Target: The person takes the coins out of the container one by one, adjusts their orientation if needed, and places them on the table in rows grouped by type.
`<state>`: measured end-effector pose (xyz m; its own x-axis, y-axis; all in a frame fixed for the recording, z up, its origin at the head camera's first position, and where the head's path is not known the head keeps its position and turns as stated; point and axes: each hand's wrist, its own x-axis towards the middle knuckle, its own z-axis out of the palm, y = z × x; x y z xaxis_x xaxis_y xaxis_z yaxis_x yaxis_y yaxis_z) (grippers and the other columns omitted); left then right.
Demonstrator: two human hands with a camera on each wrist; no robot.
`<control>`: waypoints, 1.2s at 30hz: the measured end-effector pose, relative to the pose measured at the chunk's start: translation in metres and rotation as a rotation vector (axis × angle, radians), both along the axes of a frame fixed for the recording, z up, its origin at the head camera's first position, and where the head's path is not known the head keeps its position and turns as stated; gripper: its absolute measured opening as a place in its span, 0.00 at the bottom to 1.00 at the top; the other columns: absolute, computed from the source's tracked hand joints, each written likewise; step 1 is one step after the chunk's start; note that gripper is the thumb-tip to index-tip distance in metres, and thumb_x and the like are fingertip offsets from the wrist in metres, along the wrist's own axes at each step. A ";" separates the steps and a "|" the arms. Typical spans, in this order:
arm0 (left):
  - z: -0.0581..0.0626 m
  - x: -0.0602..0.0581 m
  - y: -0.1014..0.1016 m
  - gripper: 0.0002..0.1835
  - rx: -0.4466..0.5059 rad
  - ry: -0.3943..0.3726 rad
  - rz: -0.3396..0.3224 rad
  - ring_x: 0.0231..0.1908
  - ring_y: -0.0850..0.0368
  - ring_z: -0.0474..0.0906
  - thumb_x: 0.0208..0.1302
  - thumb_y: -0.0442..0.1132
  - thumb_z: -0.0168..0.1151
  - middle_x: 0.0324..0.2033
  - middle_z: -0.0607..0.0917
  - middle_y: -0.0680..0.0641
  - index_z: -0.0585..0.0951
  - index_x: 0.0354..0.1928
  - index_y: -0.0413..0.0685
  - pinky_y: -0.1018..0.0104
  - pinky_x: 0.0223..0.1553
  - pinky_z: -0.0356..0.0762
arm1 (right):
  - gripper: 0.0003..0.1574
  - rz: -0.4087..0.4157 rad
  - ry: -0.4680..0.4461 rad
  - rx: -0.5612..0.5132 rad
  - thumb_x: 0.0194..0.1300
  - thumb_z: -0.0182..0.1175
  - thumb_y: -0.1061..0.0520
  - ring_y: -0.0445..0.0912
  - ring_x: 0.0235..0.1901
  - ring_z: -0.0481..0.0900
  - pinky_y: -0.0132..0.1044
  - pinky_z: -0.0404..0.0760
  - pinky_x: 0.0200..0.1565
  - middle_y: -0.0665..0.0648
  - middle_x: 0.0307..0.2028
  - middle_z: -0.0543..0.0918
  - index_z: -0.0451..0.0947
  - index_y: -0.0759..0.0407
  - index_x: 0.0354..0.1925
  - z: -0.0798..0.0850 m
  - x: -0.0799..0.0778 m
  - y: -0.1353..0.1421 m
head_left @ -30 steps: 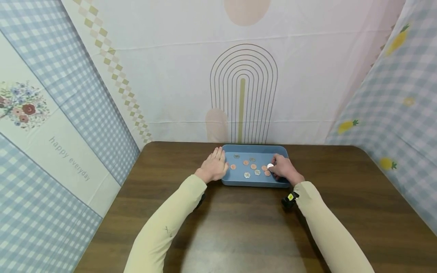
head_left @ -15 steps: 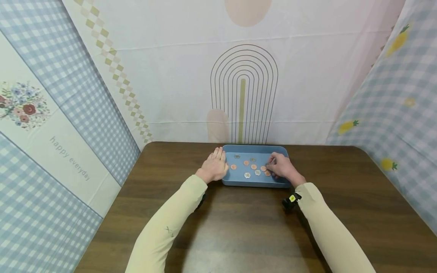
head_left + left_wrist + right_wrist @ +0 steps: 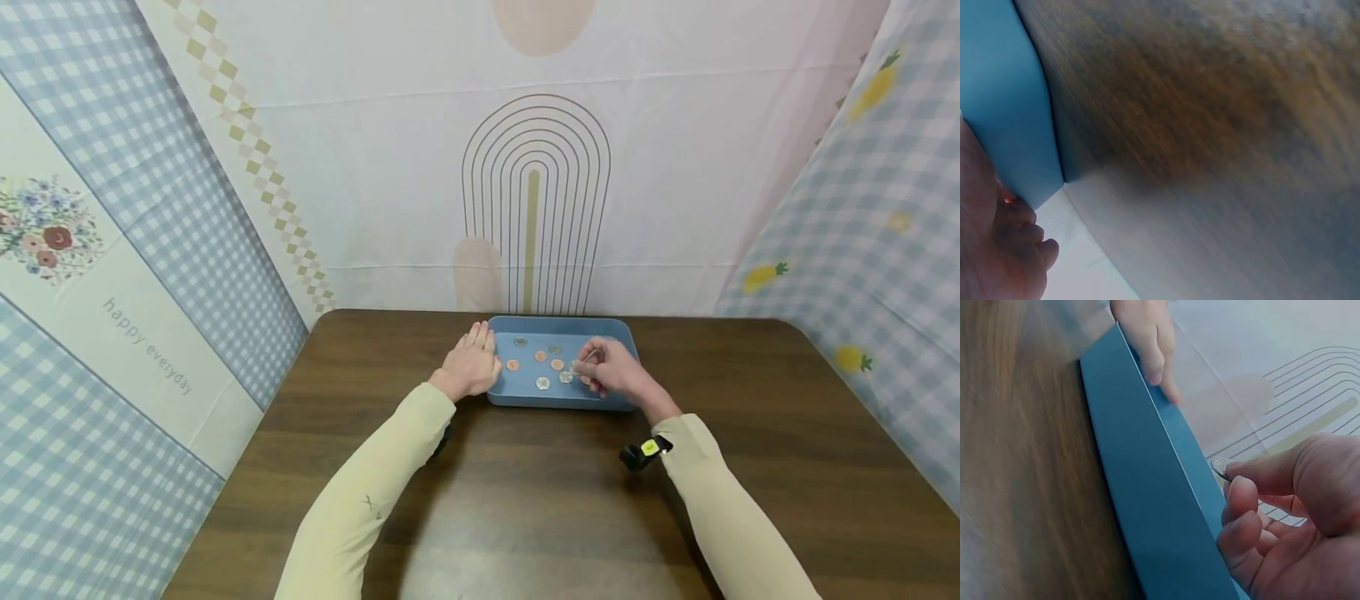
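A shallow blue tray [image 3: 562,401] holds several silver coins and several copper coins. Pinched between the thumb and fingers of my right hand [image 3: 611,367] is a silver coin [image 3: 1220,467], seen tilted above the tray's rim in the right wrist view. A silver coin [image 3: 566,377] and a copper coin [image 3: 557,365] lie just left of that hand, which covers part of the tray's right side. My left hand [image 3: 471,364] rests on the tray's left edge with straight fingers. In the left wrist view, that hand shows beside the tray's outer wall [image 3: 1010,94].
The tray stands near the far edge of a brown wooden table [image 3: 525,500]. Behind it hangs a pale cloth [image 3: 390,192] with printed arches. Checked cloths hang at the left and right sides. A dark wrist device [image 3: 639,454] sits at the right sleeve.
My right hand has moved slightly left within the tray, and the silver coin in it has turned from face-up to edge-on. The left hand has stayed at the tray's left edge.
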<state>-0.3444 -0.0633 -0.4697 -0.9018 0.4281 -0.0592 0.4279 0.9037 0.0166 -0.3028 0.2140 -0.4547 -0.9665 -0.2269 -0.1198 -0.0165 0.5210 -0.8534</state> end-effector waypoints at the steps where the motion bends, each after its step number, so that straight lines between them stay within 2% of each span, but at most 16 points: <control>1: 0.000 0.000 0.000 0.34 0.000 0.000 0.002 0.78 0.44 0.41 0.75 0.47 0.32 0.77 0.48 0.37 0.50 0.76 0.35 0.53 0.77 0.48 | 0.11 0.002 -0.003 -0.002 0.69 0.60 0.59 0.44 0.17 0.75 0.35 0.78 0.20 0.65 0.27 0.81 0.71 0.64 0.43 0.000 0.002 -0.001; 9: 0.000 -0.001 0.000 0.34 -0.013 0.005 -0.007 0.78 0.43 0.43 0.75 0.47 0.32 0.77 0.49 0.37 0.51 0.76 0.34 0.53 0.77 0.49 | 0.13 -0.002 -0.016 -0.075 0.68 0.61 0.56 0.43 0.15 0.71 0.33 0.71 0.15 0.66 0.30 0.80 0.72 0.64 0.43 0.001 0.023 -0.013; 16: 0.001 -0.001 -0.003 0.34 -0.031 0.005 -0.001 0.78 0.44 0.43 0.75 0.47 0.32 0.77 0.49 0.37 0.51 0.76 0.34 0.54 0.77 0.48 | 0.11 0.076 -0.019 -0.111 0.67 0.62 0.57 0.42 0.13 0.71 0.33 0.69 0.13 0.72 0.32 0.80 0.73 0.63 0.42 -0.002 0.033 -0.029; 23: 0.000 -0.002 0.000 0.34 -0.033 0.008 -0.007 0.78 0.44 0.43 0.75 0.47 0.33 0.77 0.49 0.37 0.51 0.76 0.35 0.53 0.77 0.48 | 0.07 0.151 -0.003 -0.058 0.67 0.62 0.59 0.44 0.13 0.72 0.33 0.69 0.13 0.68 0.31 0.79 0.74 0.61 0.38 -0.005 0.044 -0.037; 31: 0.000 -0.001 0.000 0.34 -0.036 0.018 -0.015 0.78 0.44 0.44 0.75 0.48 0.33 0.77 0.50 0.37 0.51 0.76 0.34 0.53 0.77 0.49 | 0.05 0.263 0.040 0.028 0.66 0.62 0.61 0.48 0.14 0.76 0.33 0.69 0.14 0.71 0.27 0.80 0.74 0.59 0.34 -0.005 0.055 -0.042; 36: 0.000 -0.001 0.000 0.34 -0.035 0.012 -0.008 0.78 0.44 0.43 0.75 0.48 0.32 0.77 0.49 0.37 0.51 0.76 0.35 0.53 0.77 0.49 | 0.04 0.332 0.039 0.029 0.66 0.61 0.63 0.48 0.13 0.75 0.33 0.70 0.14 0.71 0.26 0.80 0.74 0.61 0.33 -0.009 0.059 -0.049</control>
<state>-0.3455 -0.0631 -0.4699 -0.8990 0.4331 -0.0641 0.4351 0.9001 -0.0203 -0.2437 0.1653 -0.4633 -0.8445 -0.5270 -0.0948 -0.2220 0.5057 -0.8337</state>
